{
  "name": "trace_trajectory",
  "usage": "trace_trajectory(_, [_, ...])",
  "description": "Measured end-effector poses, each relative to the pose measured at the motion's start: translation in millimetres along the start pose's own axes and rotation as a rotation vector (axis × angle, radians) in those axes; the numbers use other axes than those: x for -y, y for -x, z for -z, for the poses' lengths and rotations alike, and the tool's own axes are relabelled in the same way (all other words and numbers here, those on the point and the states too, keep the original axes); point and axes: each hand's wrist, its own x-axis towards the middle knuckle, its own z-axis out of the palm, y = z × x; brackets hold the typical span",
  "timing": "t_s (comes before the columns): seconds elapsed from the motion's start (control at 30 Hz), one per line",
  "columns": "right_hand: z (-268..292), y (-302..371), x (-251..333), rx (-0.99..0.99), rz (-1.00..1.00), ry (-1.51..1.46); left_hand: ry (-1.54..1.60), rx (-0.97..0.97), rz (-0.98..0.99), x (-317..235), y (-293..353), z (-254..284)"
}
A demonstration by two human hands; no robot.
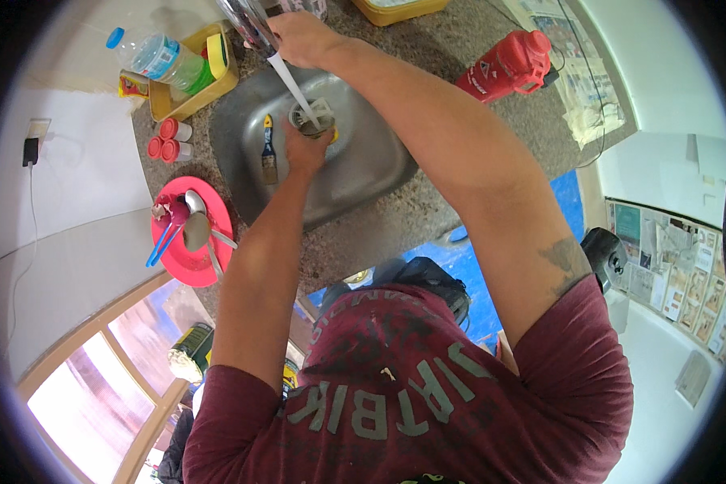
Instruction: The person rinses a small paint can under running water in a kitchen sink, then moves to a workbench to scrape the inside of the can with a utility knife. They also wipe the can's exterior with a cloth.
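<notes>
A metal sink [363, 173] lies in front of me. In it my left hand [305, 153] holds a small, whitish round container [313, 113], its fingers wrapped round the side. A stream of water [293, 85] runs from the chrome faucet [248, 22] into the container's mouth. My right hand [305, 40] is closed at the faucet, its fingertips partly hidden there. Left of the container, a paintbrush [269, 153] with a blue and yellow handle rests in the sink, bristles toward me. A bit of yellow shows beside my left hand, too covered to name.
Left of the sink stand a yellow tub [187, 101] with a plastic bottle [157, 60], several red-lidded small jars [172, 149] and a pink plate [187, 262] with spoons. A red flask [508, 66] is on the counter at right, near newspaper [593, 121] and a cable.
</notes>
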Motion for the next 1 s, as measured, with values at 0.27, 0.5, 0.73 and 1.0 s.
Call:
trace_trajectory(0.27, [-3,-4,-2,0.01,-0.003,-0.028,-0.201,-0.023,0.01,5,-7,-2])
trace_trajectory(0.5, [-32,-19,-27,-0.049,0.04,-0.036,-0.33,0.209,-0.017,4,-11,4])
trace_trajectory(0.73, [-34,-18,-23,-0.006,0.013,-0.066,-0.266,0.136,-0.026,24,-17,4])
trace_trajectory(1.0, [-34,-20,-29,-0.029,0.038,-0.031,0.377,0.679,0.733,15,-39,23])
